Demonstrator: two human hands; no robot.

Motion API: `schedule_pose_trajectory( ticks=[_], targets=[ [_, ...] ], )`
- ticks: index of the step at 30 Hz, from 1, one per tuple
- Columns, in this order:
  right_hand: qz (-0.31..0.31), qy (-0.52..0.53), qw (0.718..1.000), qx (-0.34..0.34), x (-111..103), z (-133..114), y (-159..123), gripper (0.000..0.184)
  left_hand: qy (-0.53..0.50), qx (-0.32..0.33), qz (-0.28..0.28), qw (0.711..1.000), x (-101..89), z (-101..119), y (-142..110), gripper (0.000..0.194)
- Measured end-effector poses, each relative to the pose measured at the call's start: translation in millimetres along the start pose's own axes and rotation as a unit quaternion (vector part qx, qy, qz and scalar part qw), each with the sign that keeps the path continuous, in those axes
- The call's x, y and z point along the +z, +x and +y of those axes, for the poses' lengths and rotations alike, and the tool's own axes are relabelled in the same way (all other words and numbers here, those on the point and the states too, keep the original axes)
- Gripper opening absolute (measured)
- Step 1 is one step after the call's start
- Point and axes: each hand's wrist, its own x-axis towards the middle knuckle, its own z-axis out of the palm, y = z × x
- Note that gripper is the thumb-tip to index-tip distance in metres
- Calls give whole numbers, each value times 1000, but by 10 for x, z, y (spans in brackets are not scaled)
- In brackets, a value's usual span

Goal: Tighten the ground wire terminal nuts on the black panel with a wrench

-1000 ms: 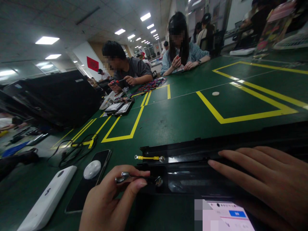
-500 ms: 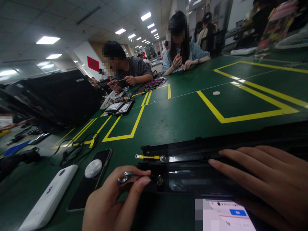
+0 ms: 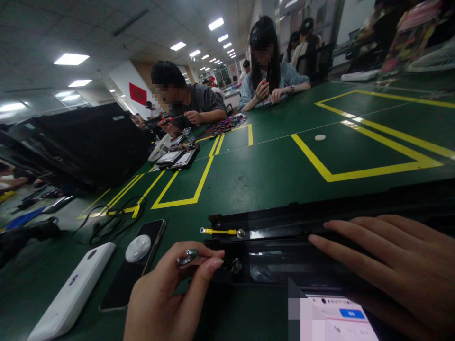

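The left hand (image 3: 159,291) has edged rightward, pinching a small chrome wrench (image 3: 188,258) over a long black plastic panel (image 3: 284,265); the right hand (image 3: 387,265) lies flat on the panel, well apart

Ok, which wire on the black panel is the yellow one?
The top wire, lying loose on the black panel. The lower wire looks dark and is pinched in the left hand.
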Motion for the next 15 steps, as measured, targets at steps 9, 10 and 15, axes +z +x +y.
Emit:
schedule_pose_trajectory(
  ticks=[9,10,15],
  targets=[
    [-4,1,1000,-6,-2,-3,-2,79,-10,6,-42,999,-28,73,127,12],
    [-4,-2,1000,-6,0,0,-1,79,-12,1,-39,999,-30,66,133,11],
    [7,-5,1000,-3,19,-1,-4,82,-21,-13,53,998,-139,13,194,11]
  ],
)
